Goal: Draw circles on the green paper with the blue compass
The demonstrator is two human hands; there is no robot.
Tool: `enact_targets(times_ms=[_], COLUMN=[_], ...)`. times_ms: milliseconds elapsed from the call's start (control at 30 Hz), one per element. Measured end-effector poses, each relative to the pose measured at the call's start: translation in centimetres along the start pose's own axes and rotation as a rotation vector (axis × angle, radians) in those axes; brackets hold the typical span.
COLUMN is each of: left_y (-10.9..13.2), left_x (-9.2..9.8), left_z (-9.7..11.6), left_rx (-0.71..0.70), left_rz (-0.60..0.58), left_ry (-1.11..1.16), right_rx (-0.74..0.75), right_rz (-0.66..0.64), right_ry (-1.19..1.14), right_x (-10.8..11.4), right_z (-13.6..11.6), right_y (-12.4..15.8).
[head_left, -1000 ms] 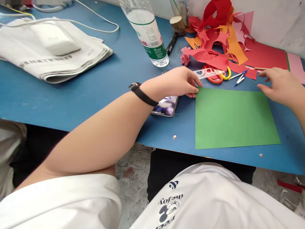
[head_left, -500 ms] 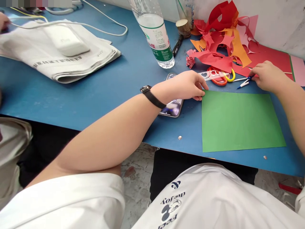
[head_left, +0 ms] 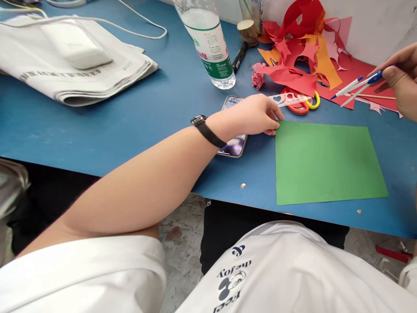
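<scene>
The blue-and-white two-legged drawing compass [head_left: 374, 78], upper right, likely light and stiff, is suitably pinched near its hinge by the right hand [head_left: 403, 84]. The green rectangular paper sheet [head_left: 329, 163], centre right, likely easily creased, is touched at one corner by the curled left hand [head_left: 257, 114]; pinching cannot be confirmed.

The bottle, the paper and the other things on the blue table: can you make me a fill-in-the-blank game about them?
The paper at the left hand is ____.
The right hand holds a compass whose hinge is ____.
The box on the folded newspaper is ____.
The bottle is ____, not lying down.

Missing words: green; blue; white; standing.
</scene>
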State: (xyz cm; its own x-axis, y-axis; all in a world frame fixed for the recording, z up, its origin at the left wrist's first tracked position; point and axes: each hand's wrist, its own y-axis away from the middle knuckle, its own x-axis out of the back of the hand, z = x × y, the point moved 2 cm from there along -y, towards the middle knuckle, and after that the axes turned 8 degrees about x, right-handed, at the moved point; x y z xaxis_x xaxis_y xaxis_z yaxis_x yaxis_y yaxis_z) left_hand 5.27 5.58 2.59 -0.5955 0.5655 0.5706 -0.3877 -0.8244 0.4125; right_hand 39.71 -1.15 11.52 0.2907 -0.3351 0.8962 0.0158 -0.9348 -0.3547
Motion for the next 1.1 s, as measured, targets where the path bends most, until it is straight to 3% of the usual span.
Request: enact_targets(times_ms=[100,233,367,500,633,800,1000,1100], left_y=[0.0,-0.2,-0.2,0.0,0.0,-0.3,-1.5,-1.5], left_x=[0.1,0.4,0.7,0.9,1.0,1.1,1.4,1.4], left_z=[0.0,-0.1,-0.2,-0.1,-0.2,-0.6,-1.8,-2.0], left_rx=[-0.012,-0.027,-0.034,-0.029,-0.001,-0.028,-0.064,-0.096], left_rz=[0.019,0.029,0.052,0.057,0.054,0.059,0.030,0.059], left_ry=[-0.029,-0.088,-0.161,-0.195,-0.199,-0.201,-0.226,-0.234], right_rx=[0.050,0.144,0.245,0.248,0.316,0.317,0.543,0.619], right_rz=[-0.007,-0.100,-0.145,-0.223,-0.238,-0.321,-0.115,-0.083], right_ry=[-0.020,-0.017,-0.005,-0.026,-0.080,0.034,0.050,0.007], right_x=[0.2,-1.3,-3.3,-4.6,-4.8,-4.4,-3.7,-3.7], right_z=[-2.7,-5.4,-6.8,-7.7,-9.5,-11.2,-12.2,-12.2], right_y=[1.1,2.0,2.6,3.2,4.2,5.8,7.7,8.4])
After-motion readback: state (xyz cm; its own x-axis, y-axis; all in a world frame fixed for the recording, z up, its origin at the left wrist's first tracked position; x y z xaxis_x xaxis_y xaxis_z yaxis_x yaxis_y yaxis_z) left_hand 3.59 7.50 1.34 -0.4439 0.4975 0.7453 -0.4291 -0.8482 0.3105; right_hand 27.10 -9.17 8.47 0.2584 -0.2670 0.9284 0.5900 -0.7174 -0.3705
